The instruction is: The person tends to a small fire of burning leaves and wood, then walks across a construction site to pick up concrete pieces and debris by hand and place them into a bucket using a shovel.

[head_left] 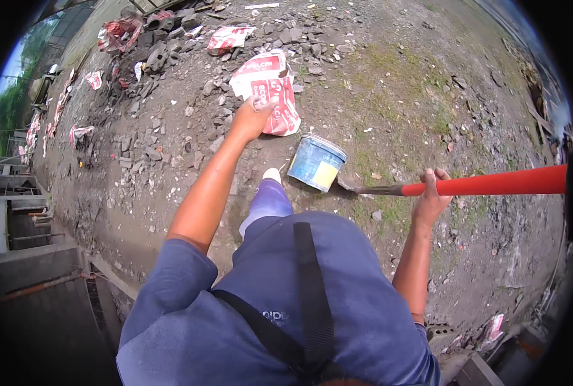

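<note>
My left hand [254, 119] reaches forward over the edge of a crumpled red and white paper sack [277, 116]. Its thumb and fingers look apart, though I cannot tell whether they touch the paper. Out to the right, my right hand [432, 201] is closed round the red handle [505, 184] of what looks like a shovel. The tool's metal end [373, 190] runs down beside a scuffed blue bucket [312, 164] with a pale yellow patch; its blade is mostly out of sight. My purple and white boot [268, 196] stands left of the bucket.
Broken stone and rubble [161, 55] are heaped at the far left, with more torn sacks [230, 40] among them. Concrete beams and a pit [39, 302] border the left side. Gravelly ground with grass patches [389, 77] spreads to the right.
</note>
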